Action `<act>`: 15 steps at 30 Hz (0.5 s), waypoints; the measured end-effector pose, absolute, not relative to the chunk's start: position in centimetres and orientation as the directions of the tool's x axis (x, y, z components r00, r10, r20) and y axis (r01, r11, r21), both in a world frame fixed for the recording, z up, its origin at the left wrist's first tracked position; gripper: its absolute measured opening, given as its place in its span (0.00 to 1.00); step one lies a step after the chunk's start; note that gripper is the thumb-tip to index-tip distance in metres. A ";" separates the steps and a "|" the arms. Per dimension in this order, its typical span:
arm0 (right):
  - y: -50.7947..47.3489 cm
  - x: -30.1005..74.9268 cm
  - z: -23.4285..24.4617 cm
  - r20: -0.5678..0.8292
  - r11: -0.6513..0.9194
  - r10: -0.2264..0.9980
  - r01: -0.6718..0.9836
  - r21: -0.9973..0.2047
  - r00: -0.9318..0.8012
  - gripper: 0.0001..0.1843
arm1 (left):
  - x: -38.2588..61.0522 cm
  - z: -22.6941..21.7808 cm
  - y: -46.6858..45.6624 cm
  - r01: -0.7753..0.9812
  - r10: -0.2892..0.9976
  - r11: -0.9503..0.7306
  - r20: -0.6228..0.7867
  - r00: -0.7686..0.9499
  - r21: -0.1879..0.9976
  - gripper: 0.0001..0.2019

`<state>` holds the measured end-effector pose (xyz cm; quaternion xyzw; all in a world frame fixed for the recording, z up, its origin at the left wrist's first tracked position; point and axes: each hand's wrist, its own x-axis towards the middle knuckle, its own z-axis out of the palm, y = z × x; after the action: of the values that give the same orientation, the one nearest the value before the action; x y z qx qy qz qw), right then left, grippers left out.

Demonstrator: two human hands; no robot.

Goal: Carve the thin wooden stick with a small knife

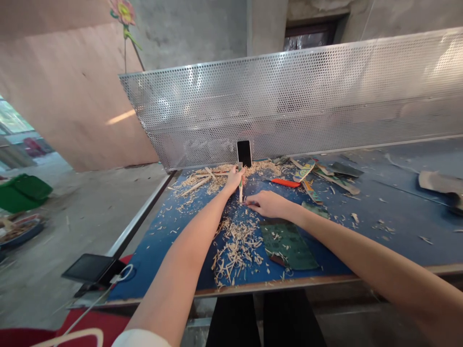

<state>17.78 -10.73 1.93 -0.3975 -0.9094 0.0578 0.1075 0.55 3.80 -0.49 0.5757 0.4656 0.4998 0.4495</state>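
My left hand [234, 180] is closed around a thin pale wooden stick [240, 192] that stands nearly upright on the blue table top [361, 231]. My right hand [266, 203] lies just right of the stick's lower end, fingers curled near its base; what they grip is too small to make out. Pale wood shavings [237, 246] lie scattered beneath and in front of both hands. A black phone [244, 153] stands upright just behind the hands, leaning on the perforated metal screen [307, 96].
A green cutting mat [289, 243] lies near the front edge. An orange-handled knife [285, 182] and several painted wooden strips [307, 180] lie at the back. More sticks [197, 184] lie left. A tablet [88, 268] sits off the table's left corner; a green bin [23, 192] stands far left.
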 end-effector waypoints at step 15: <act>-10.7 18.9 1.9 0.308 0.752 0.642 0.655 -0.074 -0.702 0.19 | 0.6 -0.4 4.1 0.102 0.990 -0.135 0.129 0.055 0.986 0.12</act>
<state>18.88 -10.73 1.93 -0.3515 -0.9223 -0.0206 0.1591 0.57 4.15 -0.41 0.5697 0.4794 0.4927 0.4505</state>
